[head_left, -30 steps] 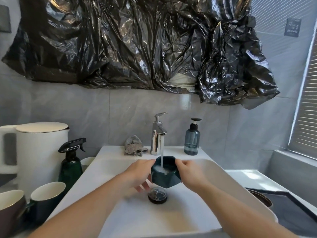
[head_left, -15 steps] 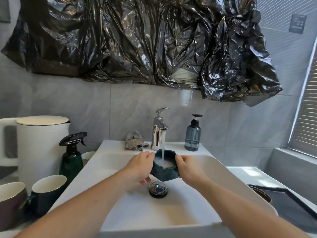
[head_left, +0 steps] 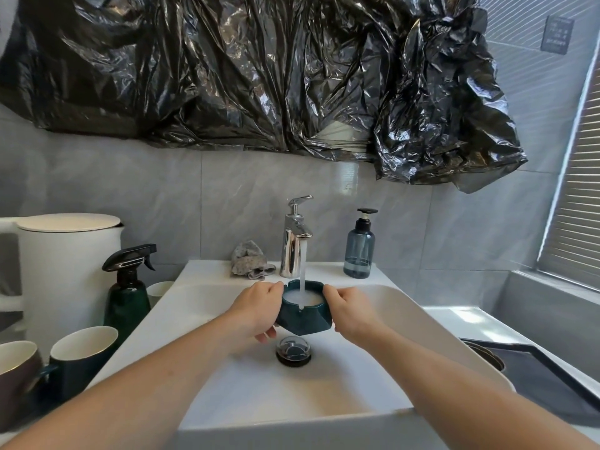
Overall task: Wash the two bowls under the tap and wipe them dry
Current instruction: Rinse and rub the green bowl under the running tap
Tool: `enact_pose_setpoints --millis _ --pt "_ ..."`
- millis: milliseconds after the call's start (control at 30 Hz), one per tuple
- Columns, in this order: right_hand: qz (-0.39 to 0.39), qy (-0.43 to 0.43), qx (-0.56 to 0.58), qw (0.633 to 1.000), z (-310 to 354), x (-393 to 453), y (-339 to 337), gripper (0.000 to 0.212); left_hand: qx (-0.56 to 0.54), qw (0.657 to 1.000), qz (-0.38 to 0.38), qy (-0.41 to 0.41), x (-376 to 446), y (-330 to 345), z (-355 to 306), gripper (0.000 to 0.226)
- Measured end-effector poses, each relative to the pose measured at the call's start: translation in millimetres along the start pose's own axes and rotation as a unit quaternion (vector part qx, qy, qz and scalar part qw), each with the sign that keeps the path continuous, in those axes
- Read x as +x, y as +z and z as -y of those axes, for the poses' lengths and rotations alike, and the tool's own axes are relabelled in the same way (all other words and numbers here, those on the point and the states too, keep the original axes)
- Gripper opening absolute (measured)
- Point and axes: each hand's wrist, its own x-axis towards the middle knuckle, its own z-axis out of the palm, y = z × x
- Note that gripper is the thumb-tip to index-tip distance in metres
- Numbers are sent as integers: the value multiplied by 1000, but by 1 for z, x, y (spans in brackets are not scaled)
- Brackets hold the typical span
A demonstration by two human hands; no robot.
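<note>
A small dark-green faceted bowl [head_left: 304, 316] with a notched rim is held over the white sink [head_left: 422, 332], straight under the chrome tap [head_left: 293, 241]. Water runs from the spout into the bowl, which is full of foamy white water. My left hand [head_left: 256, 311] grips the bowl's left side and my right hand [head_left: 349, 311] grips its right side. A grey crumpled cloth [head_left: 250, 261] lies on the sink ledge left of the tap. No second bowl like it shows in view.
A blue soap dispenser [head_left: 359, 248] stands right of the tap. Left of the sink are a dark-green spray bottle [head_left: 128, 290], a white kettle [head_left: 65, 274], and mugs [head_left: 81, 355]. The black drain plug [head_left: 293, 350] sits below the bowl. Black plastic sheeting [head_left: 259, 69] hangs above.
The bowl has filled with water under the stream and sits more level. Both hands keep their grip on its sides.
</note>
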Motion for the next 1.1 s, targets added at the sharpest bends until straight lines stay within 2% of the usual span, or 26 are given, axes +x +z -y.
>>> enact_pose_setpoints --millis 700,1100 --pt "38 -12 -26 999 -1 -1 -1 50 47 999 -6 23 2 2 5 46" --pt "54 -40 -14 998 -3 0 -1 44 28 999 -8 25 -1 2 6 42"
